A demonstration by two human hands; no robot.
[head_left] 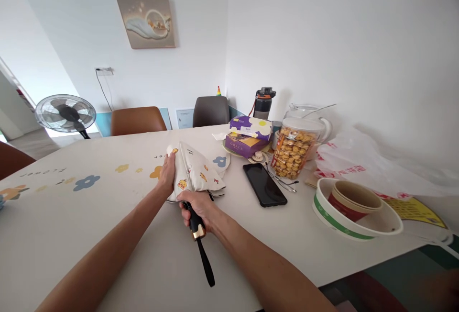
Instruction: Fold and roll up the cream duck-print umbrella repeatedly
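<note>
Holding umbrella (196,169) | phone (264,185) near right hand (198,206) | snack jar (292,151) beyond

White dining table (46,245), flower prints (86,183) on top; brown chair (138,121) and dark grey chair (211,112) at its far edge, second brown chair (10,160) by left edge; electric fan (66,112) past far-left corner, greyish floor (52,144) there; white walls (304,29) meet beyond far edge, light-blue band (103,123) low down; canvas picture (147,22), wall socket (105,71) with cord (102,88); bright, soft light
</note>
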